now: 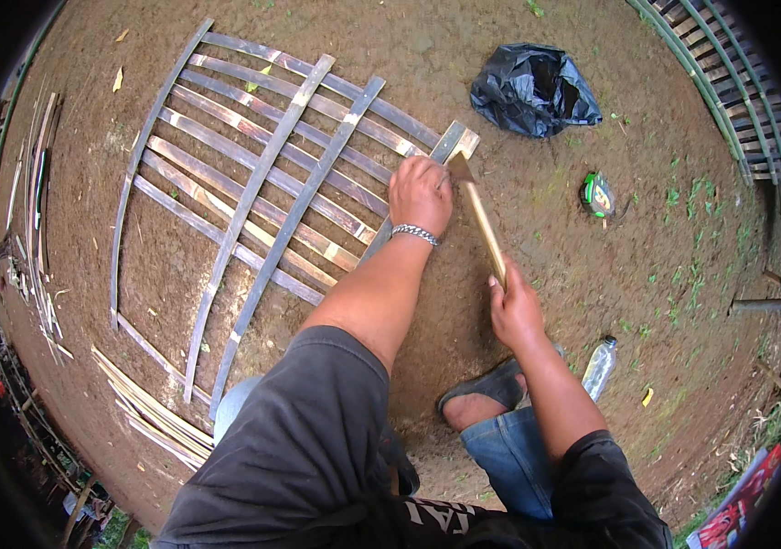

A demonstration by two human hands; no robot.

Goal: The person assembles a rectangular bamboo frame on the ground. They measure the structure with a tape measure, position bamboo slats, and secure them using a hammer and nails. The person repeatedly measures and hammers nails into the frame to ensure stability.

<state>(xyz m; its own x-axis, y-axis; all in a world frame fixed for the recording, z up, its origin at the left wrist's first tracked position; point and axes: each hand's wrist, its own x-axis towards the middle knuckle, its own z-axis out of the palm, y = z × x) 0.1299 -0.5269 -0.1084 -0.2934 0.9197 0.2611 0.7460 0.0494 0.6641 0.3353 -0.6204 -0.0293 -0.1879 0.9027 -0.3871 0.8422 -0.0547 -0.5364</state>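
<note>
A lattice of dark, weathered bamboo slats (267, 151) lies on the ground, long strips crossed by several others. My left hand (421, 195), with a chain bracelet at the wrist, is curled at the lattice's right end, by a short crosspiece (453, 139). Its fingers are closed; whatever they pinch is hidden. In my right hand (516, 307) is the lower end of the wooden handle (485, 224) of a hammer. The hammer's brown head (460, 167) is beside my left fingers, close to the crosspiece.
A black plastic bag (537, 90) and a green-and-black tape measure (597, 196) lie to the right. A clear bottle (600, 368) rests near my sandalled foot (484, 389). Loose strips (155, 412) lie at lower left, more sticks (38, 201) at far left. Slatted fencing (729, 82) stands upper right.
</note>
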